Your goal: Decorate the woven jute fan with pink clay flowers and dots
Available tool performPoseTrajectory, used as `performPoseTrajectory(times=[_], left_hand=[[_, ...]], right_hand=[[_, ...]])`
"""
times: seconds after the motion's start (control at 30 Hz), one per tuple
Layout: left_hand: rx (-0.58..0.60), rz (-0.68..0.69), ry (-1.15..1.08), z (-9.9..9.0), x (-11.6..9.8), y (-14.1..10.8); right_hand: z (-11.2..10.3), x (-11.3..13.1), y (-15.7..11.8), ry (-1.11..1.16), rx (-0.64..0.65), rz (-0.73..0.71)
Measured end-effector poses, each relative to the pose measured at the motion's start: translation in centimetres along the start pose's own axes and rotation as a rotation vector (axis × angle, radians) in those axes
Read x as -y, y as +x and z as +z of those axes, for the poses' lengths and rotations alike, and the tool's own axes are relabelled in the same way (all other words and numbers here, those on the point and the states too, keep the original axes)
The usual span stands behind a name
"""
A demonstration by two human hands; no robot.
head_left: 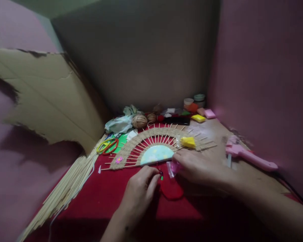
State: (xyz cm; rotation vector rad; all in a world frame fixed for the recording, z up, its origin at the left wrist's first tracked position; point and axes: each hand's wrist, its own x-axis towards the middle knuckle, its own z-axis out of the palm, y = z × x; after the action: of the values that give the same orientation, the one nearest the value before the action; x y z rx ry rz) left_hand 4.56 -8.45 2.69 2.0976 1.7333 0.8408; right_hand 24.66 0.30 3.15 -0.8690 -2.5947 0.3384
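Observation:
My left hand [141, 185] is closed, thumb and forefinger together beside a small dark piece with a green tip [162, 177]. What sits between those fingertips is too small to make out. My right hand [192, 164] is closed around a clear plastic packet of pink clay [174, 167], its fingers partly hiding it. Just beyond both hands lies a half-round woven fan [127, 149] of sticks and twine, with a pale blue patterned centre [155, 154] and a small pink flower [119, 160] at its left end. A flat red rounded piece [172, 190] is under the right hand.
Yellow clay in a wrapper [188, 142] rests on the fan's right side. Scissors [108, 146], a twine ball [139, 121] and a pale cloth [118, 124] are behind left. A pink glue gun [249, 156] lies at right, thin sticks [65, 188] at left; cardboard [47, 90] leans above.

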Motion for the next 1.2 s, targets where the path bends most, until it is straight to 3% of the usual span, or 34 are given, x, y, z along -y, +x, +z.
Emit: performPoseTrajectory(times=[0.13, 0.27, 0.47, 0.63, 0.8, 0.93, 1.2], left_hand=[[0.072, -0.021, -0.071, 0.3, -1.5, 2.3], [0.106, -0.076, -0.294, 0.3, -2.4, 4.0], [0.121, -0.146, -0.53, 0.7, -3.2, 5.8], [0.119, -0.214, -0.613, 0.2, -3.3, 6.4], [0.255, -0.312, -0.74, -0.5, -2.8, 6.7], [0.343, -0.298, -0.787, -1.0, -1.9, 7.0], [0.405, -0.234, -0.737, -2.0, -0.1, 8.3]], right_hand=[[0.2, -0.7, 0.2, 0.124, -0.135, 0.006], [0.5, -1.6, 0.1, 0.243, -0.295, 0.009], [0.8, -1.7, -0.2, 0.353, -0.42, 0.011], [1.0, -1.3, -0.2, 0.39, -0.437, 0.003], [1.1, -1.0, -0.1, 0.389, -0.383, -0.027], [0.9, -0.6, 0.2, 0.33, -0.359, -0.014], [0.2, 1.0, 2.2, 0.227, -0.329, -0.025]])
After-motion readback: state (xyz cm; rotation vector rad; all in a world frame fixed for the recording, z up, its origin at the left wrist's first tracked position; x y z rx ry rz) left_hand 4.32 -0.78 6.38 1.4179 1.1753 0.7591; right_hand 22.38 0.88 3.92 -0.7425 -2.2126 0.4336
